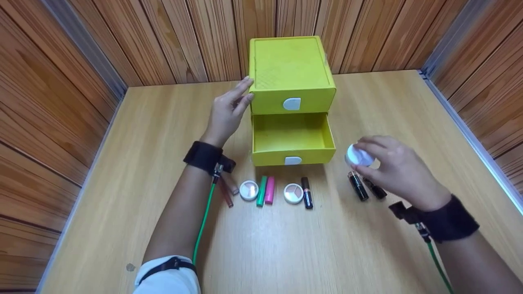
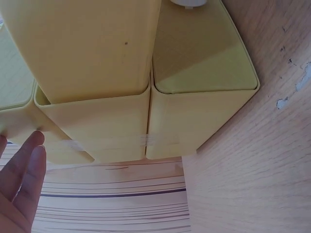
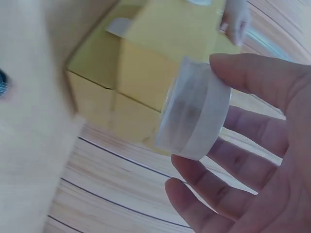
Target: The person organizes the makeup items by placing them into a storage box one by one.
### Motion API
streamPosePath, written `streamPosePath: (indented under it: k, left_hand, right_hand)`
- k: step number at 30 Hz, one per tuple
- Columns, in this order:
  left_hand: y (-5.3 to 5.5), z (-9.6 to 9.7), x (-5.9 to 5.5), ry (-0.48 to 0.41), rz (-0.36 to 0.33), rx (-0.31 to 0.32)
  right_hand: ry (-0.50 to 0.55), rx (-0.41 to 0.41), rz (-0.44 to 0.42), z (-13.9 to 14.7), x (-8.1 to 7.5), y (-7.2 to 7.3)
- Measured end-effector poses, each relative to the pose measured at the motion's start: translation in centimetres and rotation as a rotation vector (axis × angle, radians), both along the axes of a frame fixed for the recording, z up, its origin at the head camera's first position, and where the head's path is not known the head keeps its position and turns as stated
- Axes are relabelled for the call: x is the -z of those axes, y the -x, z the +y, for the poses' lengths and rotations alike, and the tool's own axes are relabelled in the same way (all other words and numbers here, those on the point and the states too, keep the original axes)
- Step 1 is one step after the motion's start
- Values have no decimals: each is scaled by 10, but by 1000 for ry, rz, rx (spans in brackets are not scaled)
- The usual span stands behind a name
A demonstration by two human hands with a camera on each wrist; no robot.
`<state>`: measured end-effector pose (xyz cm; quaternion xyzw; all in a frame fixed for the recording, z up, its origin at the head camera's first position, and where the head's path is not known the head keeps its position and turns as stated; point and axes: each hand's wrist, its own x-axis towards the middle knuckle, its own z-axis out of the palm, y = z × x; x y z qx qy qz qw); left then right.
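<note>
A yellow-green drawer unit point(image 1: 292, 61) stands at the back of the table, with one drawer point(image 1: 269, 158) pulled out below the top one. Nothing lies on the part of that drawer's floor that shows. My left hand point(image 1: 229, 108) touches the unit's upper left side with fairly straight fingers; in the left wrist view, its fingertips point(image 2: 34, 141) are against the wall. Right of the open drawer, my right hand point(image 1: 402, 169) pinches a small round jar point(image 3: 194, 109) with a white lid between thumb and fingers, raised above the table.
Two black tubes point(image 1: 358, 186) lie beneath my right hand. In front of the unit are two round compacts point(image 1: 249, 190), a green tube point(image 1: 262, 191), a pink tube point(image 1: 269, 190) and a dark tube point(image 1: 307, 193). Brownish tubes point(image 1: 226, 192) lie by my left wrist. Wooden panels point(image 1: 212, 36) enclose the table.
</note>
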<state>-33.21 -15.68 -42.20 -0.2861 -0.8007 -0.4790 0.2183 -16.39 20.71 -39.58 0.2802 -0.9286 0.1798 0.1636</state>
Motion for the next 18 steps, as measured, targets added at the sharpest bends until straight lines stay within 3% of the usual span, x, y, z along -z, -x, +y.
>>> streamPosePath:
  k: [8, 18]
  left_hand:
    - [2, 2, 2, -19, 19, 19]
    - [1, 0, 2, -22, 19, 14]
  right_hand:
    - [-14, -49, 52, -22, -33, 13]
    - [11, -149, 39, -67, -43, 35]
